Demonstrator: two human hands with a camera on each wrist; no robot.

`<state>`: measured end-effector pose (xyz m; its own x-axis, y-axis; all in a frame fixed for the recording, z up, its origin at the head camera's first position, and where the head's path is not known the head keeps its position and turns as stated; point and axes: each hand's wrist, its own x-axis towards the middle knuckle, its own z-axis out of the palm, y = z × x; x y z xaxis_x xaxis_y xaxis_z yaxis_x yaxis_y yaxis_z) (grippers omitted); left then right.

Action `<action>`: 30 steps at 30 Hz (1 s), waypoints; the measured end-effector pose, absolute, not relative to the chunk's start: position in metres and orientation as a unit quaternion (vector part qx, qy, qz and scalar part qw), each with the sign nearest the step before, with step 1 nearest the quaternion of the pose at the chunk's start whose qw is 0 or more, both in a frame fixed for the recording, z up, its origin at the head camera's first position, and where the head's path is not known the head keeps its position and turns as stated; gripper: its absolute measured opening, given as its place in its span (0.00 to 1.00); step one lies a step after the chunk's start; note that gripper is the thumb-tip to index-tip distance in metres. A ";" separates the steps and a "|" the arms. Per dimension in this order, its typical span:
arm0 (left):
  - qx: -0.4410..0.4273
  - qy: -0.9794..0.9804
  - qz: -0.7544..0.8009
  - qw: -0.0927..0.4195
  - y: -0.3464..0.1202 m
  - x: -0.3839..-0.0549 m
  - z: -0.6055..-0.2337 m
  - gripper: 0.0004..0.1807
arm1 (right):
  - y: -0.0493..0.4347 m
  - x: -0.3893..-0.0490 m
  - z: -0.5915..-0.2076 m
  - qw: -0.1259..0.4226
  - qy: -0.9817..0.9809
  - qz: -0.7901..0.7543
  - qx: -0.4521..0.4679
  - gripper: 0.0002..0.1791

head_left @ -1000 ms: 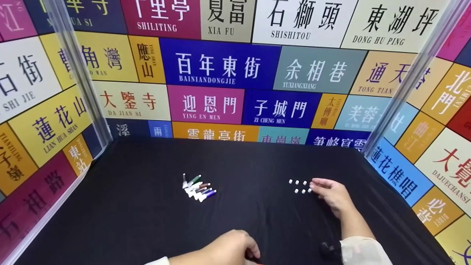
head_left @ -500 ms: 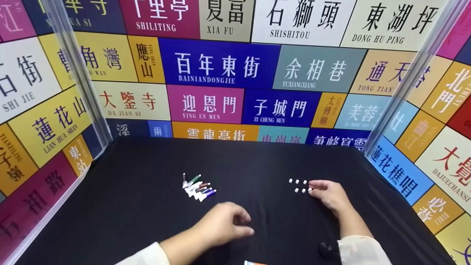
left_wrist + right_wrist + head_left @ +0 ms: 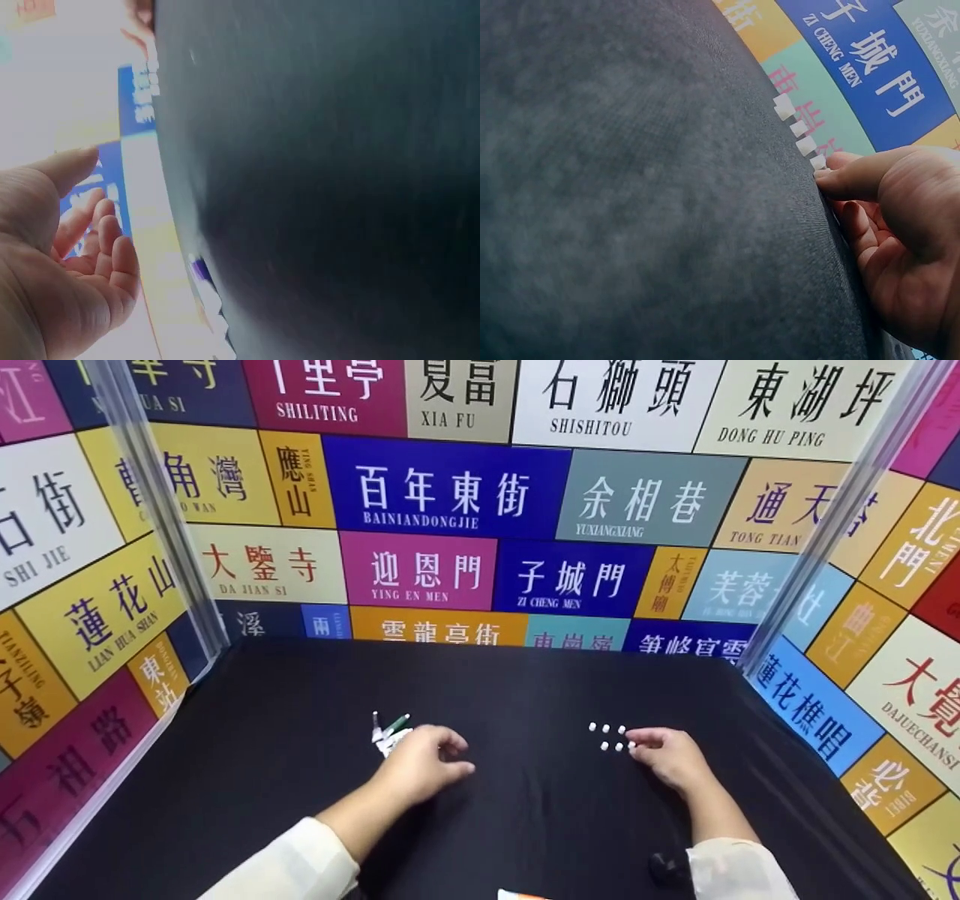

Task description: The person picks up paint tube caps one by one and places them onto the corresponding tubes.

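Several markers lie in a cluster on the black cloth, left of the middle; a green marker (image 3: 397,725) shows in the head view, and my left hand hides much of the rest. In the left wrist view a purple-banded marker (image 3: 199,270) is below the hand. My left hand (image 3: 424,761) hovers over the cluster's right side, fingers loosely curved, thumb apart, holding nothing. To the right, several small white cubes (image 3: 606,728) stand in two short rows. My right hand (image 3: 670,757) has thumb and index finger at the end white cube (image 3: 818,162), seemingly pinching it.
A black cloth (image 3: 517,690) covers the table. Panels with printed place names (image 3: 450,487) rise at the back and both sides. An orange-and-white item (image 3: 521,895) is cut off at the front edge. A small dark object (image 3: 664,868) sits by the right sleeve.
My left hand has moved forward and left from the front edge to the markers, uncovering the orange-and-white item. The right hand stays at the cubes, its fingertips shifting slightly left.
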<state>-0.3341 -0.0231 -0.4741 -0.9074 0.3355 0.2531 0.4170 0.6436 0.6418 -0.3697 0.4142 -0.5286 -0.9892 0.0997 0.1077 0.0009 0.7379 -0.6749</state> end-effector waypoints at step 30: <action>-0.088 -0.939 -0.331 0.038 -0.062 -0.381 -0.502 0.12 | 0.415 -0.369 -0.528 0.057 -0.930 0.363 -0.029 0.15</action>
